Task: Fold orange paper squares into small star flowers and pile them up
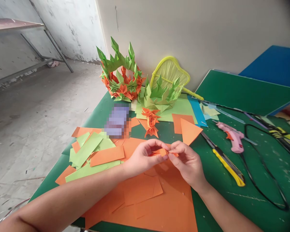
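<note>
Between my two hands is a small folded piece of orange paper (162, 152), raised over the large orange sheets (145, 196). My left hand (145, 156) pinches its left part between thumb and fingers. On its right end, the thumb and fingertips of my right hand (187, 161) close on a narrow tip. Fingers cover part of the folds. Just beyond my hands lie several folded orange paper flowers (151, 121) in a row. An orange paper triangle (190, 130) rests beyond my right hand.
Green and orange paper pieces (91, 149) are heaped at left, near a blurred-out rectangle (117, 120). Behind stand a green-and-orange paper crown (122, 87), a green paper ring (161, 95) and a yellow fan (170, 72). At right lie a yellow utility knife (228, 166) and a corded pink glue gun (232, 137).
</note>
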### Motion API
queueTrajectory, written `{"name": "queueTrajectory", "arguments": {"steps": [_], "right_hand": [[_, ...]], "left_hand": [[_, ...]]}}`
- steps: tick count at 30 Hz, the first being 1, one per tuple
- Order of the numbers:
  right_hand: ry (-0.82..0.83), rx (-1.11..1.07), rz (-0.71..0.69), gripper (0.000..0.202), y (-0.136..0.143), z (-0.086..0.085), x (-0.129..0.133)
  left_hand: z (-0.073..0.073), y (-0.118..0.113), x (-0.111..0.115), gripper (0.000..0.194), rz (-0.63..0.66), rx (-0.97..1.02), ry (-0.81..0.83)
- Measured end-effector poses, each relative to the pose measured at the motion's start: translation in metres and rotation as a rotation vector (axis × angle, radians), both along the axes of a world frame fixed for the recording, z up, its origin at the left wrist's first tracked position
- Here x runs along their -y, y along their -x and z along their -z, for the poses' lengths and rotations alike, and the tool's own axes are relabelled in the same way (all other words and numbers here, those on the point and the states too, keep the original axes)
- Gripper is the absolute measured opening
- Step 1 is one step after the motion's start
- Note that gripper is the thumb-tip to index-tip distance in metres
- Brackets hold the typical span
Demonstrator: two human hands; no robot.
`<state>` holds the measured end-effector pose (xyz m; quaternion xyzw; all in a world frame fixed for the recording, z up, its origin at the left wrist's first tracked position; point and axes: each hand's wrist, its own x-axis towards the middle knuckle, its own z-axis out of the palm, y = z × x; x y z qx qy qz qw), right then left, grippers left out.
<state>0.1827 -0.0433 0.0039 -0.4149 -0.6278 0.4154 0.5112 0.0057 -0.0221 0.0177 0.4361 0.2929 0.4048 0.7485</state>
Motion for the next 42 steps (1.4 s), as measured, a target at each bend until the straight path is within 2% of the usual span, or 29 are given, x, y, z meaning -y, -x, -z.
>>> {"name": "queueTrajectory", "arguments": {"steps": [4, 9, 14, 19, 22, 27, 31, 34, 39, 42], "right_hand": [[0.074, -0.028, -0.001, 0.015, 0.003, -0.004, 0.0], [0.083, 0.06, 0.089, 0.013, 0.003, -0.004, 0.0], [0.038, 0.139, 0.138, 0.018, 0.003, -0.002, 0.002], [0.073, 0.21, 0.16, 0.029, 0.003, -0.003, 0.003], [0.085, 0.2, 0.14, 0.03, 0.002, -0.004, 0.002], [0.094, 0.206, 0.041, 0.019, 0.002, -0.003, 0.0], [0.173, 0.136, -0.012, 0.021, 0.003, -0.003, -0.001], [0.202, 0.112, -0.005, 0.022, 0.001, -0.002, -0.002], [0.228, 0.128, -0.015, 0.023, -0.002, -0.001, -0.003], [0.142, 0.157, 0.027, 0.013, 0.0, -0.001, -0.001]], "left_hand": [[0.004, -0.003, 0.001, 0.024, -0.031, -0.009, 0.039], [0.011, -0.003, 0.0, 0.03, -0.064, -0.04, 0.082], [0.009, -0.004, 0.001, 0.03, -0.07, -0.044, 0.067], [0.007, -0.004, 0.001, 0.029, -0.093, -0.096, 0.042], [0.006, -0.004, 0.001, 0.029, -0.113, -0.13, 0.04], [0.008, -0.003, 0.0, 0.029, -0.093, -0.127, 0.017], [0.01, -0.002, -0.002, 0.032, -0.074, -0.117, 0.032], [0.01, -0.002, -0.003, 0.036, -0.112, -0.098, 0.044], [0.01, -0.001, -0.005, 0.031, -0.133, -0.127, -0.009], [0.012, 0.0, -0.007, 0.029, -0.17, -0.184, -0.03]]}}
